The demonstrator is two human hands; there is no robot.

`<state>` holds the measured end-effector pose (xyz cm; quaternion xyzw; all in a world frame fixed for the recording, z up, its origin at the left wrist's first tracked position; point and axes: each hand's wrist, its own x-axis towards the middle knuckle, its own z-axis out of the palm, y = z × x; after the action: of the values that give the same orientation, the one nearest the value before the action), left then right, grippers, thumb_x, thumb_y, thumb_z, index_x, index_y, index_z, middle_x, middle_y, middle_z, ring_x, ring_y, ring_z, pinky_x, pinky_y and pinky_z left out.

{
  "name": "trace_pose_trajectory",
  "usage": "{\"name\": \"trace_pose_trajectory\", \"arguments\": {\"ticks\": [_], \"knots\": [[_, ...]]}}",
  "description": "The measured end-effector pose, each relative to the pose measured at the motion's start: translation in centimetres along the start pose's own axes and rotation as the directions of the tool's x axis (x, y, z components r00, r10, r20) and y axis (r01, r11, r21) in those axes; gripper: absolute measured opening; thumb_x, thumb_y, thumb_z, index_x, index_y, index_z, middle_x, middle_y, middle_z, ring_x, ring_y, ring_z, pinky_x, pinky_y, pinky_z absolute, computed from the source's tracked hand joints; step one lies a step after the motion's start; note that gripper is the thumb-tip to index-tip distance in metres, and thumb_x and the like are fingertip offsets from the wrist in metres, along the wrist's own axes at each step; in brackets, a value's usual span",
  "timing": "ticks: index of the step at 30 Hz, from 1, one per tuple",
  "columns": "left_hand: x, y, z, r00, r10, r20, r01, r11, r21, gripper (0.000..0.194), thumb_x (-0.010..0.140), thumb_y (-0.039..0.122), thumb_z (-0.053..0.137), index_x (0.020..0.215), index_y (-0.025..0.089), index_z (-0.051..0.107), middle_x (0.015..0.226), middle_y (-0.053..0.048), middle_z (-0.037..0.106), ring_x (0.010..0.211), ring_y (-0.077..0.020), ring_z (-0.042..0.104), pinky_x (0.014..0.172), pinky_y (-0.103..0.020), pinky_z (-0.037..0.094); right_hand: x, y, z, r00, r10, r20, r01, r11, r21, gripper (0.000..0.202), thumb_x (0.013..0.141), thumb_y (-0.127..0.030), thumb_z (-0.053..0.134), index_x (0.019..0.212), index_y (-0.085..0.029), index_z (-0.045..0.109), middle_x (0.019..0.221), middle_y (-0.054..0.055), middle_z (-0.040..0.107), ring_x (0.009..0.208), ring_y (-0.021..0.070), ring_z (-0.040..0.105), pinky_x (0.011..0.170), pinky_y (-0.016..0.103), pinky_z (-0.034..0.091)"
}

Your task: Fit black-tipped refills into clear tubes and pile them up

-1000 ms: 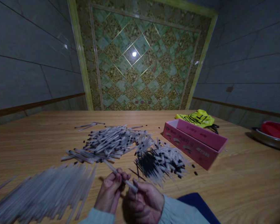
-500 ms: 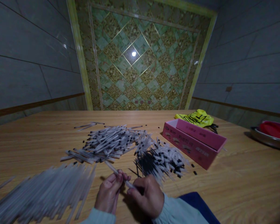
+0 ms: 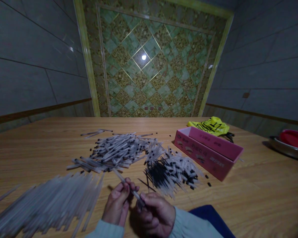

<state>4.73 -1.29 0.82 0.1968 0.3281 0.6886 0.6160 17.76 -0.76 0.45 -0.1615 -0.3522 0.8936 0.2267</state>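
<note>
Between my two hands runs a slim translucent pen barrel, slanting from upper left to lower right. My left hand pinches it around the middle with thumb and fingers. At its near end, my right hand is closed on it, fingers curled and thumb on top; that end is partly hidden and blurred. To the left lies a wide heap of long clear tubes. Just beyond my right hand are thin black sticks beside white caps with black ends. Black-tipped tubes are piled farther back.
An open pink box stands at the right, with a yellow plastic bag behind it. At the far right edge is a metal basin with a red item in it. Dark blue cloth shows beside my right sleeve.
My right hand has turned, and its thumb now lies along the barrel's near end with the curled fingers below. My left hand keeps its pinch. The whole view has shifted slightly.
</note>
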Motion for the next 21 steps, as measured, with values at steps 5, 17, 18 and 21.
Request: {"name": "trace_pose_trajectory", "arguments": {"ticks": [5,17,18,21], "knots": [[0.2,-0.2,-0.2,0.998,0.043,-0.037,-0.039,0.993,0.112,0.032,0.045,0.033,0.083,0.066,0.014,0.069,0.059,0.0,0.064,0.066,-0.0153,0.063,0.072,-0.026,0.05,-0.2,-0.1,-0.2,0.876,-0.398,-0.274,0.132,0.743,-0.656,0.048,0.07,-0.058,0.056,0.052,-0.013,0.053,0.037,-0.004,0.041,0.029,0.0054,0.03,0.035,0.02,0.016],[-0.2,0.2,0.0,0.999,-0.037,0.02,0.038,0.998,-0.054,0.03,0.046,0.025,0.084,0.068,0.016,0.065,0.061,0.003,0.063,0.066,-0.0132,0.063,0.069,-0.024,0.051,-0.3,-0.2,0.9,0.966,-0.134,-0.22,0.044,0.926,-0.375,0.056,0.069,-0.073,0.041,0.063,-0.018,0.045,0.049,-0.003,0.046,0.035,0.0071,0.034,0.038,0.02,0.022],[-0.3,0.3,0.1,0.998,-0.048,0.03,0.05,0.997,-0.066,0.03,0.046,0.024,0.084,0.068,0.017,0.064,0.061,0.003,0.062,0.065,-0.0131,0.063,0.068,-0.024,0.051,-0.2,-0.2,0.7,0.995,0.008,-0.095,-0.025,0.982,-0.187,0.056,0.07,-0.074,0.04,0.064,-0.018,0.044,0.048,-0.004,0.045,0.033,0.0059,0.031,0.036,0.019,0.021],[-0.3,0.4,0.0,0.995,-0.077,0.062,0.08,0.995,-0.057,0.03,0.048,0.026,0.083,0.069,0.018,0.064,0.059,0.004,0.06,0.063,-0.0133,0.062,0.061,-0.024,0.051,-0.2,-0.1,0.2,0.977,0.106,0.186,-0.124,0.989,0.086,0.042,0.075,-0.058,0.053,0.069,-0.017,0.045,0.046,-0.008,0.04,0.031,0.0034,0.023,0.033,0.017,0.016]]}}
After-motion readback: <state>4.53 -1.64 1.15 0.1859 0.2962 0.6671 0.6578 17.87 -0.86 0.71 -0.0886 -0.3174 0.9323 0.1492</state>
